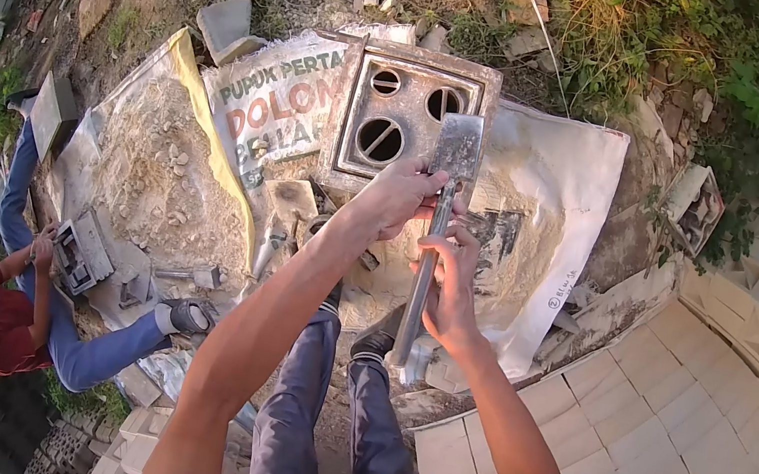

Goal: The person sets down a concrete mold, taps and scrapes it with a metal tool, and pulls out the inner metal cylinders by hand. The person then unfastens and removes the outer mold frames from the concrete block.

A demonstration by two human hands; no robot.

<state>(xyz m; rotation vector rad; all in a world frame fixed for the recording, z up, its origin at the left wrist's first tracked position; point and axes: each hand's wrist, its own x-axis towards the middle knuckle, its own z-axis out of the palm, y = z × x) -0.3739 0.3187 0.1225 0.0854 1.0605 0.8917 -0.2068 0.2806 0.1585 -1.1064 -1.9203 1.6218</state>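
A metal tool with a flat, squarish blade (460, 146) and a long round handle points away from me, its blade over the right edge of a square mould (346, 109) with several round holes. My left hand (396, 199) is closed at the top of the handle, just below the blade. Lower down, my right hand (452, 285) has its fingers wrapped round the same handle. Beneath the mould lies a printed white sack (270, 106). Pale powder covers the sheet (590, 193) on the right.
At the left a person in a red shirt (5, 313) sits holding a mould (82, 254). Pale blocks (649, 437) stand in rows at the lower right. A powder heap (150, 156) and a hand tool (190, 275) lie left of my legs.
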